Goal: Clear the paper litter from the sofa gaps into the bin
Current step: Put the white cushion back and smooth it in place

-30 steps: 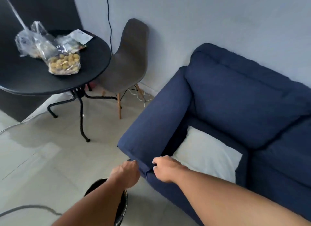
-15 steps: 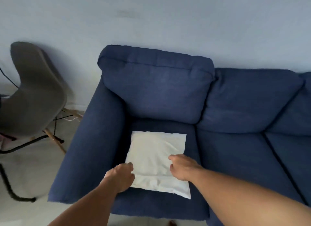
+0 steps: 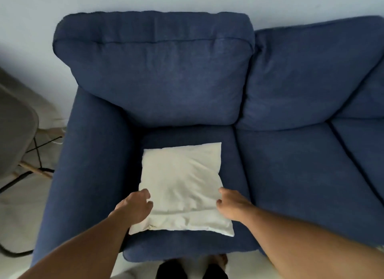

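**Paper litter: none showing yet, pillow's in the way**

Paper litter isn't visible anywhere right now, and neither is the bin. If it's here at all, we reckon it's down in the gaps: the seam between seat cushion (image 3: 187, 137) and armrest (image 3: 91, 164), the one under the back cushion (image 3: 153, 70), or the dark line at 3 o'clock from the pillow (image 3: 180, 187).

Both our hands are on that white pillow. Left hand (image 3: 133, 208) sits at its 8 o'clock corner, fingers curled loosely over the edge. Right hand (image 3: 232, 206) is at the 4 o'clock edge, fingers bent and touching the fabric. We can't tell if either has a real pinch on it yet.

Handling guesses: the pillow looks soft, light and floppy, so grabbing the two near corners and lifting should be easy, no care needed. Paper scraps will be the fiddly part. Featherlight, crumply, prone to tearing or sliding deeper if we jab at them. We'd spread the gap with one hand and pinch the scrap with fingertips of the other, taking the thickest crumpled bit rather than a thin edge.
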`<action>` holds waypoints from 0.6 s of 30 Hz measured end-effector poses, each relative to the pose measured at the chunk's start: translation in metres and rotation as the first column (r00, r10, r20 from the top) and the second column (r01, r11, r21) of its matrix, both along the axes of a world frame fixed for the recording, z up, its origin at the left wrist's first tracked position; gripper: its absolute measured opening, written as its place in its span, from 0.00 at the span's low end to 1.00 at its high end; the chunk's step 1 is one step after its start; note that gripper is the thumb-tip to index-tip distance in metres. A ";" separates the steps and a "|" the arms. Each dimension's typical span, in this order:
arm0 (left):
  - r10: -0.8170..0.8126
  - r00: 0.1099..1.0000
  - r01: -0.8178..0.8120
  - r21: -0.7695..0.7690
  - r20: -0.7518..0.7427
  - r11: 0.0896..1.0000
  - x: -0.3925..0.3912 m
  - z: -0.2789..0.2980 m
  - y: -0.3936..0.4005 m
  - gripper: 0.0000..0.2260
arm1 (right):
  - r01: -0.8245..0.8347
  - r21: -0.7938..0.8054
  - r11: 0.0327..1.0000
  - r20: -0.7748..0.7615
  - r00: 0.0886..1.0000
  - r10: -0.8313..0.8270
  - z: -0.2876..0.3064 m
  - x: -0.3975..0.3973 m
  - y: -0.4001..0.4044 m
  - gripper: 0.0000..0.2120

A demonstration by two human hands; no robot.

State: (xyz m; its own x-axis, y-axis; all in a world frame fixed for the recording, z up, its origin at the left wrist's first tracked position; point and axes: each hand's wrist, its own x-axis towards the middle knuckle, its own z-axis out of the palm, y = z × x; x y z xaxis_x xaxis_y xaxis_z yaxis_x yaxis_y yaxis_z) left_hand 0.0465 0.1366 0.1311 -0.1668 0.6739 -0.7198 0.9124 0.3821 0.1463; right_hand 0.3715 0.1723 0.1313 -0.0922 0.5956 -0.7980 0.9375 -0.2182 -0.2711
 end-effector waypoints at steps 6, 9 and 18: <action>0.107 0.994 -0.106 -0.035 0.030 0.994 -0.021 -0.040 0.015 0.23 | 0.199 -0.009 0.980 0.034 0.980 -0.198 -0.042 -0.017 0.011 0.26; 0.228 0.971 -0.223 -0.069 0.072 0.972 -0.030 -0.057 0.018 0.24 | 0.332 -0.073 0.941 0.049 0.943 -0.329 -0.061 -0.023 0.008 0.37; 0.589 0.786 -0.525 -0.302 0.187 0.796 -0.040 -0.094 0.012 0.42 | 0.679 -0.176 0.712 0.014 0.725 -0.688 -0.085 -0.040 -0.014 0.44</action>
State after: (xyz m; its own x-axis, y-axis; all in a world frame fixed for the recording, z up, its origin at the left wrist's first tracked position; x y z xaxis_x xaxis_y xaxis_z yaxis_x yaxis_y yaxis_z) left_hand 0.0069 0.1482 0.0374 -0.2496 0.3376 -0.9076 0.4690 0.8621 0.1917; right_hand 0.3311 0.1584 0.0461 0.2491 0.3778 -0.8917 0.5018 -0.8379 -0.2148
